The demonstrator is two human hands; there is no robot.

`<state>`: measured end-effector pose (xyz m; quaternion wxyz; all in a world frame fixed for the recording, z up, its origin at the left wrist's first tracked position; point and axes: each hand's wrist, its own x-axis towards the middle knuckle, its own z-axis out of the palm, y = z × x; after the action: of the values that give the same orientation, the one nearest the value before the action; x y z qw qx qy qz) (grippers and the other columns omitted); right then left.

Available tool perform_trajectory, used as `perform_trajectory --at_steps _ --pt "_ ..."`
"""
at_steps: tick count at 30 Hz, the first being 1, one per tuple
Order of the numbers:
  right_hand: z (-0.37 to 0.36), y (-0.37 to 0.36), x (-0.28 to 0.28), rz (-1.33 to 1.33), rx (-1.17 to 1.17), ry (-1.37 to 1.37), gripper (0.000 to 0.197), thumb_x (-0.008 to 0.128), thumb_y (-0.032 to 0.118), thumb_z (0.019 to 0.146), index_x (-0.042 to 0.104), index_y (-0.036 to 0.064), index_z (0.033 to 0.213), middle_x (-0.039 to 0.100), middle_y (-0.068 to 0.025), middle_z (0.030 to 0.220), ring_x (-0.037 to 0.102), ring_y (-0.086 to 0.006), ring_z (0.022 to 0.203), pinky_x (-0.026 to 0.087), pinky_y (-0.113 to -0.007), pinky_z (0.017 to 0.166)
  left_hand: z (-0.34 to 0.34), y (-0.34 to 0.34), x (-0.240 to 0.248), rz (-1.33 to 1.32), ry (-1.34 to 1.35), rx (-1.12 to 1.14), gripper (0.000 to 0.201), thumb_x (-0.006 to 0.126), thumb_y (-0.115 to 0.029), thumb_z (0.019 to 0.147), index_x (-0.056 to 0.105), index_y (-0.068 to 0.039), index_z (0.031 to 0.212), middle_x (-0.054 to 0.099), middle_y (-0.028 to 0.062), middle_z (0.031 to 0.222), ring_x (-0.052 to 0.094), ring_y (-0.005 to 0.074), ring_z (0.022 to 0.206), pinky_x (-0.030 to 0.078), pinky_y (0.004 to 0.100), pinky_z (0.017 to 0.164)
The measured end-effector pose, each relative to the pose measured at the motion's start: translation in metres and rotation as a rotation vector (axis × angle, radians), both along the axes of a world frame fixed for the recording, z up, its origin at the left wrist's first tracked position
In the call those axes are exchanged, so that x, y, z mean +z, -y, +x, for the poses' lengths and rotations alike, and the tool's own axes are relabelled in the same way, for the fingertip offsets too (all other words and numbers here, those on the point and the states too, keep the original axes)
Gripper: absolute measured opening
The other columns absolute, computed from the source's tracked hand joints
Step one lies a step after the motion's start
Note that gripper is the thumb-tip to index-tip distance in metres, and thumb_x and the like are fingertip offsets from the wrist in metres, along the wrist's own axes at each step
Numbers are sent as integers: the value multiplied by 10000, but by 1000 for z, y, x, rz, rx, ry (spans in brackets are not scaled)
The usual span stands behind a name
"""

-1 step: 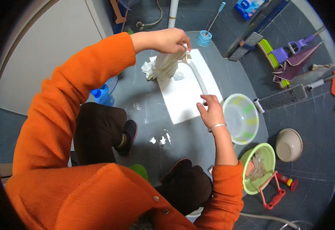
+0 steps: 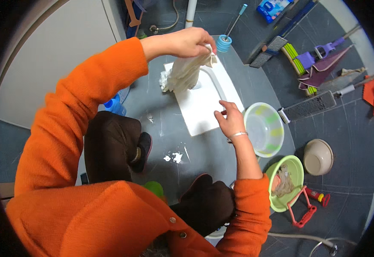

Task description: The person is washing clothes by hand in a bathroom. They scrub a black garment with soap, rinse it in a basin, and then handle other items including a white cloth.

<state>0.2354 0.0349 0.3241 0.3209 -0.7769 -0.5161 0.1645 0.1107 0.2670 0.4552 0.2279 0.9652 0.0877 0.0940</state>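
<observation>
My left hand (image 2: 196, 43) is closed on the upper end of a limp off-white cloth (image 2: 183, 73). The cloth hangs bunched over the far left part of a white squat toilet (image 2: 200, 120), hiding some of its bowl; its lower left end looks crumpled. My right hand (image 2: 231, 123) is empty, thumb and fingers apart, above the toilet's right side. Just right of that hand stands a pale basin with yellow-green patches (image 2: 264, 130).
A green basin (image 2: 300, 165) with wet cloths and a beige bucket (image 2: 318, 157) stand at the right. Mops (image 2: 309, 103) lean along the right wall. At the far edge is a blue toilet brush (image 2: 224, 43); a blue bottle (image 2: 116, 106) is by my left knee. White splashes (image 2: 177, 157) mark the floor.
The view has shifted slightly. The cloth still hangs from my left hand, and my right hand still hovers with its fingers apart.
</observation>
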Motion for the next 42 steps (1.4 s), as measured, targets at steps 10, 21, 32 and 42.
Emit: perform_trajectory --at_steps 10,21,32,42 --pt "-40 5 -36 -202 -172 59 821 730 152 656 326 39 1362 519 -213 1219 591 -292 1002 459 -357 893 -76 72 24 -766 579 119 229 524 -135 875 626 -36 1056 624 26 899 566 83 786 447 233 705" --pt "-11 35 -63 -124 -456 66 226 592 195 762 698 86 930 661 -178 851 642 -327 825 496 -360 751 -153 23 -38 -877 749 330 215 554 -166 888 618 -78 1074 622 5 931 576 92 857 463 251 795" --pt "-35 54 10 536 -385 51 173 607 53 765 677 45 922 624 -59 773 578 -174 703 459 -282 659 -186 2 -26 -1102 854 121 185 455 -154 846 599 -52 903 579 29 881 539 126 852 422 263 790" --pt "-206 137 -249 -925 -121 -121 221 563 161 774 671 118 962 636 -152 1001 610 -332 930 486 -406 807 -151 112 -196 170 -782 -168 229 545 -151 716 670 -59 885 650 147 897 631 316 845 493 410 724"
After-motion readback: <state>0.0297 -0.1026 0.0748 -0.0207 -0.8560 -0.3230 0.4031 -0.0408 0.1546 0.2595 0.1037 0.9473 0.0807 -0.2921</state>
